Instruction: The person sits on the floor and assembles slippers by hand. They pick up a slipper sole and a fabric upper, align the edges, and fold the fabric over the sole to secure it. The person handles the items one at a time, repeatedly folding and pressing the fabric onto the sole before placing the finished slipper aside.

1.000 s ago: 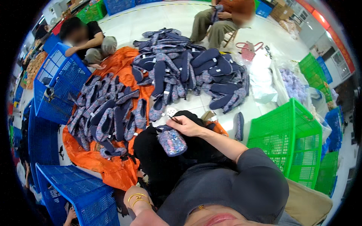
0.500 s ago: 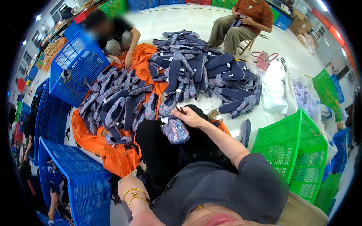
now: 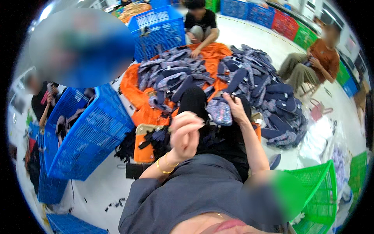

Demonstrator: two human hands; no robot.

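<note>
My right hand (image 3: 236,109) is closed round the edge of a multicoloured knit slipper (image 3: 219,112) with shiny sequins, held over my knees. A short dark pointed piece sticks out at its fingers, too small to name. My left hand (image 3: 186,134) is raised apart from the slipper, nearer my chest. Its fingers are curled together and slightly blurred; whatever they may hold is hidden. In front of my knees lies a pile of similar slippers (image 3: 177,76) on orange sheeting (image 3: 128,84). A second, larger pile of slippers (image 3: 253,80) with dark soles spreads to the right.
Blue crates (image 3: 91,132) stand at my left, and a green crate (image 3: 317,191) at my right. An orange stool (image 3: 142,146) with dark strips is beside my left leg. One person (image 3: 200,23) crouches behind the slippers; another (image 3: 323,58) sits at the far right.
My left hand has come up from low at the left to in front of my chest. The view has turned left. My right hand still holds the slipper.
</note>
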